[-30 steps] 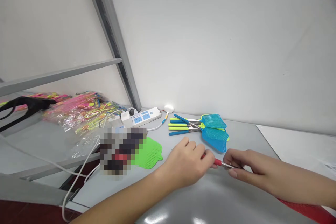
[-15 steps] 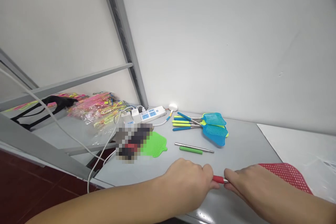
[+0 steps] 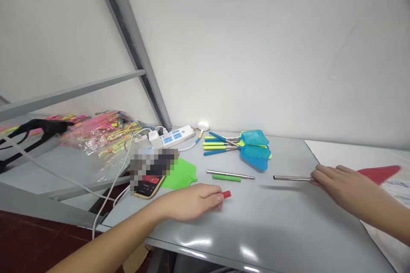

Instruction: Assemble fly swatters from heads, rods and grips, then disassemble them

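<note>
Between the fingers of my left hand (image 3: pixel 195 201) is a red handle grip (image 3: pixel 226 194), only its end showing, low over the grey table (image 3: pixel 256 222). My right hand (image 3: pixel 336 183) is closed around the metal rod (image 3: pixel 293 178) of a fly swatter, whose bare end points left. The swatter's red head (image 3: pixel 379 173) sticks out beyond that hand on the right. Behind my left hand lie a green swatter head (image 3: pixel 182 174), a loose metal rod (image 3: pixel 230 174) and a green handle grip (image 3: pixel 226 178).
Several blue and yellow fly swatters (image 3: pixel 254 151) lie piled near the wall. A phone (image 3: pixel 150 183), partly pixelated, and a power strip (image 3: pixel 176 136) with white cables sit at the left. Plastic-bagged colourful items (image 3: pixel 105 130) rest beyond the metal frame (image 3: pixel 134 51). White sheeting (image 3: pixel 326 151) covers the right side.
The red grip has come off the swatter's rod. My left hand has moved left with the grip, and my right hand has moved right and farther away with the swatter.
</note>
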A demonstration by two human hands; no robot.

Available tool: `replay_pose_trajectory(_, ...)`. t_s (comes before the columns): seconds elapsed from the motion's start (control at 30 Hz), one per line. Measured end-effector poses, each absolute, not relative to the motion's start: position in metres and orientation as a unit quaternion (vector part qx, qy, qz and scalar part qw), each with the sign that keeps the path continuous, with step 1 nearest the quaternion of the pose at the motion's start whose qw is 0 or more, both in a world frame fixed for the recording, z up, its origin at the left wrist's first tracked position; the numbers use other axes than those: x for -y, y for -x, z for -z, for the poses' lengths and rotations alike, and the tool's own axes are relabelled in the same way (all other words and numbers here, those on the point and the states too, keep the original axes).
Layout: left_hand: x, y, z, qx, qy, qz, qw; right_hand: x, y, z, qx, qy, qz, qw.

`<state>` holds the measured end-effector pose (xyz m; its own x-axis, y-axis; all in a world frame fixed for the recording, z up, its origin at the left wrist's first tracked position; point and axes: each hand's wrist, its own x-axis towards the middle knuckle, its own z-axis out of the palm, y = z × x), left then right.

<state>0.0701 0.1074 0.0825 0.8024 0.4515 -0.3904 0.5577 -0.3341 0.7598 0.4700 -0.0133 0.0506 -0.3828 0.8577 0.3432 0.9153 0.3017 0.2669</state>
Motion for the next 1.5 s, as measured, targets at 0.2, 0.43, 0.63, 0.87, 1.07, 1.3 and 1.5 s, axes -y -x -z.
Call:
replay_pose_trajectory(0.2, -0.087, -0.113, -0.044, -0.242, -0.968, -0.034, 0.054, 0.011, -0.427, -0.029, 0.831, 0.527, 0.175, 0.013)
replay_pose_trajectory(0.43, -0.108, -0.112, -0.024, -0.229, -0.970, -0.064, -0.049, 0.005, -0.418, -0.026, 0.827, 0.545, 0.139, -0.004)
replay_pose_trajectory(0.63, -0.118, -0.108, -0.024, -0.235, -0.965, -0.101, -0.053, 0.002, -0.410, -0.034, 0.822, 0.554, 0.134, 0.003)
replay_pose_trajectory(0.87, -0.124, -0.103, -0.025, -0.253, -0.959, -0.126, -0.028, 0.004, -0.404, -0.042, 0.816, 0.563, 0.126, 0.030)
replay_pose_trajectory(1.07, -0.125, -0.102, -0.031, -0.264, -0.956, -0.126, 0.004, 0.006, -0.402, -0.051, 0.821, 0.555, 0.131, 0.035)
replay_pose_trajectory(1.3, -0.094, -0.125, -0.048, -0.220, -0.953, -0.207, -0.023, 0.004, -0.377, -0.060, 0.833, 0.541, 0.100, 0.060)
replay_pose_trajectory(1.5, -0.062, -0.158, -0.050, -0.184, -0.963, -0.183, -0.071, 0.006, -0.350, -0.079, 0.841, 0.533, 0.018, 0.094)
